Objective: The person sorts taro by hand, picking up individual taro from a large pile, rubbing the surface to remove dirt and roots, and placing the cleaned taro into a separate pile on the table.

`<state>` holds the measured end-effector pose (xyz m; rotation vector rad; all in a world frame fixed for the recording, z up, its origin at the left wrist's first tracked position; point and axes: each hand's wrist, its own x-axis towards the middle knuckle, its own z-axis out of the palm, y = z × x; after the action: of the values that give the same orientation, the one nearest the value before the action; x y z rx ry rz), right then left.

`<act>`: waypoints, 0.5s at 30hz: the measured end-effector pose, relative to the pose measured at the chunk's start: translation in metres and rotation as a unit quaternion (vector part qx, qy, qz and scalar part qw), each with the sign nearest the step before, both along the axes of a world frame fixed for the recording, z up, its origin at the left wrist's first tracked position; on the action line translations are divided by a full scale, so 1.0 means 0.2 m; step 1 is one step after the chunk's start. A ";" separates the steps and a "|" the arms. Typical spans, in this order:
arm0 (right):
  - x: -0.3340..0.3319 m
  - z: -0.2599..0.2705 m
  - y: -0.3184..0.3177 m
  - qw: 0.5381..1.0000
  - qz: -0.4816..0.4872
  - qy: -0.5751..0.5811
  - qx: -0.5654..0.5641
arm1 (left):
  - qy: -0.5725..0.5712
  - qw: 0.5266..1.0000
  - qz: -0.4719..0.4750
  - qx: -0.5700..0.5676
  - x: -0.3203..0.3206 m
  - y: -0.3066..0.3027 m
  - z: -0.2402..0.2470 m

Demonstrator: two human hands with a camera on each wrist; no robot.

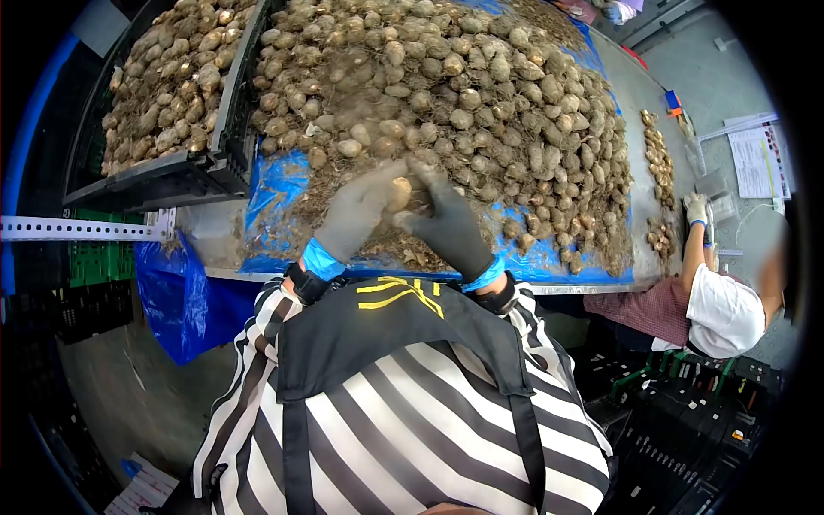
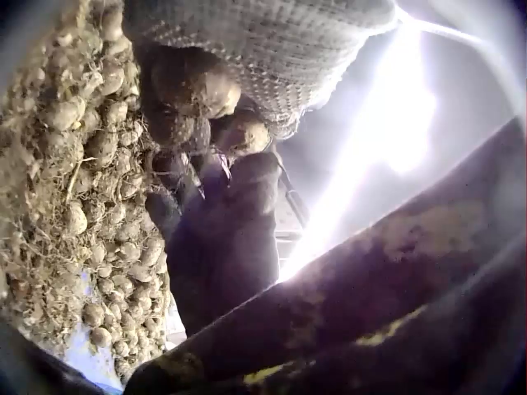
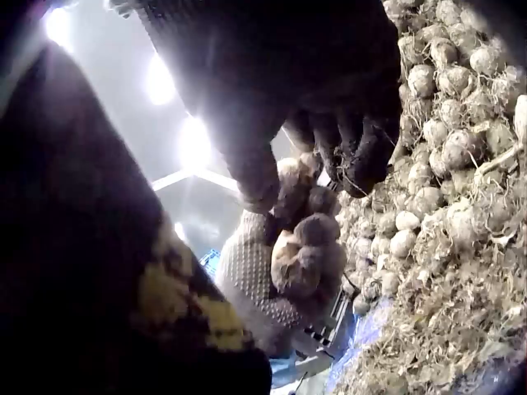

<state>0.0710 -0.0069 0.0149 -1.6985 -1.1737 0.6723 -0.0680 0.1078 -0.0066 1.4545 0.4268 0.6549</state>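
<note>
Both hands are gloved and meet low over the heap of taro (image 1: pixel 463 94), close in front of the body. In a light grey knitted glove, the left hand (image 1: pixel 356 215) grips a small cluster of brown taro corms (image 3: pixel 300 263). The pale side of a corm (image 1: pixel 400 194) shows between the two hands. The right hand (image 1: pixel 451 227), in a dark glove, has its thumb and curled fingers around the upper end of this cluster. Thin roots hang at its fingertips (image 3: pixel 358 160). In the left wrist view the corms (image 2: pixel 198 86) stick out below the left palm.
A black crate (image 1: pixel 163 180) full of taro stands at the left. Blue sheeting (image 1: pixel 279 184) lies under the heap and loose roots. At the right, another person (image 1: pixel 721 309) works by a row of small corms (image 1: pixel 658 159). A perforated metal bar (image 1: pixel 81 228) juts in at left.
</note>
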 end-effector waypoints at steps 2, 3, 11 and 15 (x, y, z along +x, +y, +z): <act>-0.02 -0.02 0.01 1.000 -0.003 0.017 0.019 | 0.022 0.985 0.063 0.159 0.02 0.00 -0.07; -0.03 -0.03 0.01 0.999 -0.003 0.028 0.028 | 0.049 0.978 0.067 0.189 0.02 0.00 -0.04; 0.02 -0.11 0.00 0.933 -0.006 0.355 0.064 | 0.054 0.990 0.071 0.112 0.02 -0.02 0.00; 0.08 -0.11 -0.02 0.868 0.028 0.483 0.112 | 0.099 0.994 0.040 -0.031 0.00 0.02 0.00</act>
<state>0.0872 -0.0106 -0.0071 -0.8947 -0.5343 1.1806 -0.0690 0.1123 -0.0059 1.4546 0.6582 0.5578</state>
